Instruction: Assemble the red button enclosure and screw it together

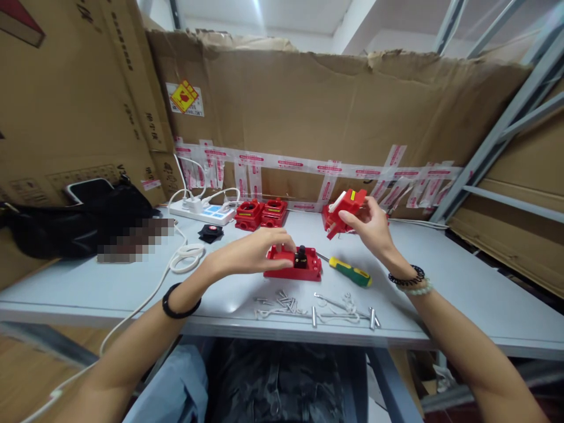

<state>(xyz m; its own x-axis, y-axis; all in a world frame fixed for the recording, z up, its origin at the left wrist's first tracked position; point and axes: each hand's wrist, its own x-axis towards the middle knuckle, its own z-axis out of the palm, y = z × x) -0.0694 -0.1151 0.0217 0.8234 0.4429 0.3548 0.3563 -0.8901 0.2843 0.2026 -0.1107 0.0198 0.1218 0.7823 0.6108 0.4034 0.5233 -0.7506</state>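
At centre frame, my left hand (259,249) rests fingers-down on a flat red housing (293,265) w/ a black knob on top, pinning its left end to the grey table (440,282). My right hand (372,226), just right of centre, grips a second red part (346,210) lifted off the tabletop and tilted, a yellow strip and a white piece showing on it. A green-and-yellow screwdriver (350,272) lies betw. the two hands, touching neither, tip toward the housing. Lower centre, near the table's front edge: loose metal screws and pins (315,308) w/ bits of white cord. Behind, mid-frame: two more red housings (261,214) side by side, a small black part (210,232), and a white power strip (202,212) w/ plugs in and a white cable (187,257) coiled by it. Left of frame: a black bag (74,226) w/ a phone (88,190) on top. Taped cardboard (308,111) walls the back.
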